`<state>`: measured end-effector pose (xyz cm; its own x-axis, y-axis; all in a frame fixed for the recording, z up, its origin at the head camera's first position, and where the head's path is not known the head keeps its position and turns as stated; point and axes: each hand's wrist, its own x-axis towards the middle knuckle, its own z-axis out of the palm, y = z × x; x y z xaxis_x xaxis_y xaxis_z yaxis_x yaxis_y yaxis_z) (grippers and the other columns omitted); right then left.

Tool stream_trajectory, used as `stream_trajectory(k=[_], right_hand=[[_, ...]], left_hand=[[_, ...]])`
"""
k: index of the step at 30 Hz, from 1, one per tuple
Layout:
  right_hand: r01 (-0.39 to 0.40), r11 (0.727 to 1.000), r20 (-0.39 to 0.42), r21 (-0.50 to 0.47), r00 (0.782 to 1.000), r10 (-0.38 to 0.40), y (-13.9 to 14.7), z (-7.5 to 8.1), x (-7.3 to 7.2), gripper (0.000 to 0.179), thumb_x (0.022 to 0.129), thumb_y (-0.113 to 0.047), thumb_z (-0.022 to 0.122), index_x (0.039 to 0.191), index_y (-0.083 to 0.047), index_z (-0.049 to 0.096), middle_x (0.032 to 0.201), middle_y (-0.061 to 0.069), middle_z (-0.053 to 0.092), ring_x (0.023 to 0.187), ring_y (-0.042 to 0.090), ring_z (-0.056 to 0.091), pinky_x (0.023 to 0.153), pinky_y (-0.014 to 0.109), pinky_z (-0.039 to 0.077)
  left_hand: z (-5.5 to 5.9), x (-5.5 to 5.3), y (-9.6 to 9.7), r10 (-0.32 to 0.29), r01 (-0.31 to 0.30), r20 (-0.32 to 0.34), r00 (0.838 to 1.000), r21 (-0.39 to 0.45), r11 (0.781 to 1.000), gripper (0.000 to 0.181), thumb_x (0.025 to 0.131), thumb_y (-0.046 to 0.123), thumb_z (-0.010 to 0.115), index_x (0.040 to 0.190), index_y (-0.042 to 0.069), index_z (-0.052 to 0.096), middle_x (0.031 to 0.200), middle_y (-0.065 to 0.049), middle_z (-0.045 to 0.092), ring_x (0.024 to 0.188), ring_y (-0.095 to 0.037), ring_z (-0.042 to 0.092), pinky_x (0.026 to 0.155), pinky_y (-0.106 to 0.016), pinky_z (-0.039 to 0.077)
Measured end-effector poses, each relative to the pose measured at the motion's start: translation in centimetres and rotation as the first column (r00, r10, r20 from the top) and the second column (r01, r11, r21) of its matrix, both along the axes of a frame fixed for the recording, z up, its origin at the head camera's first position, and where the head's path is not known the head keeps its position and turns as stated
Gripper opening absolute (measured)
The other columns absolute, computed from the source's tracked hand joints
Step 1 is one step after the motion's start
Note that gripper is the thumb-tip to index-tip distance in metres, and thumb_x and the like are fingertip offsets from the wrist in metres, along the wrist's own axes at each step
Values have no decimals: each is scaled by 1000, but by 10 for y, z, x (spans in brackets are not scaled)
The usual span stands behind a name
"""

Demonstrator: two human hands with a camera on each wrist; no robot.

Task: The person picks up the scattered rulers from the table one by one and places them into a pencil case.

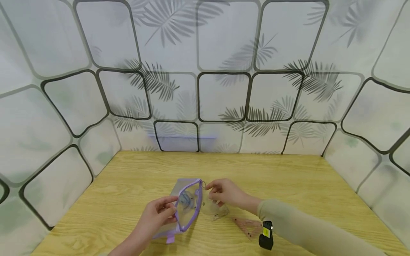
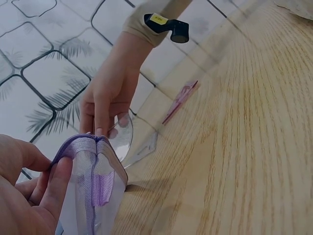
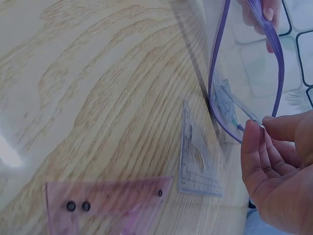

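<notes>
My left hand (image 1: 160, 213) pinches one side of the mouth of a clear mesh zip pouch (image 1: 166, 233) with purple edging, its mouth held wide. At the other side of that mouth, my right hand (image 1: 227, 193) pinches a thin clear protractor (image 2: 126, 137), whose curved edge shows in the left wrist view. In the right wrist view, the fingertips (image 3: 254, 132) grip its edge right by the pouch's purple rim. Something bluish and clear (image 1: 187, 200) shows through the pouch opening; its kind is hard to make out.
A clear set square (image 3: 188, 171) lies on the wooden table (image 1: 272, 177) beside the pouch. Nearer the right forearm lies a pink see-through set square (image 1: 248, 227). Patterned fabric walls (image 1: 224, 96) enclose the table at the back and sides.
</notes>
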<state>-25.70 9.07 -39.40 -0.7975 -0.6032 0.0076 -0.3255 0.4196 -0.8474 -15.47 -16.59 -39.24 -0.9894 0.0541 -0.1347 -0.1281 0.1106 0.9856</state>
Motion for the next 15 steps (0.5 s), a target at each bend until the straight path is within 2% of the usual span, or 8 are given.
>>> stream_trajectory(k=[10,15], right_hand=[[4,998,119,-67,993,4,-16,-3,2,33,94,-3,62,126,9,61,97,19,68,78,15,67,63,31,63],[33,995,164,-90,986,-18,-23,-5,1,34,94,-2,62,126,9,60,101,19,68,77,13,66,64,32,63]], left_hand=[[-1,0,0,4,-4,20,1000,7,1000,47,95,5,60,138,-11,48,89,1,57,80,-10,61,73,-24,62],[-1,0,-1,-4,4,17,1000,10,1000,47,95,6,60,138,-11,48,90,1,57,81,-10,61,74,-23,62]])
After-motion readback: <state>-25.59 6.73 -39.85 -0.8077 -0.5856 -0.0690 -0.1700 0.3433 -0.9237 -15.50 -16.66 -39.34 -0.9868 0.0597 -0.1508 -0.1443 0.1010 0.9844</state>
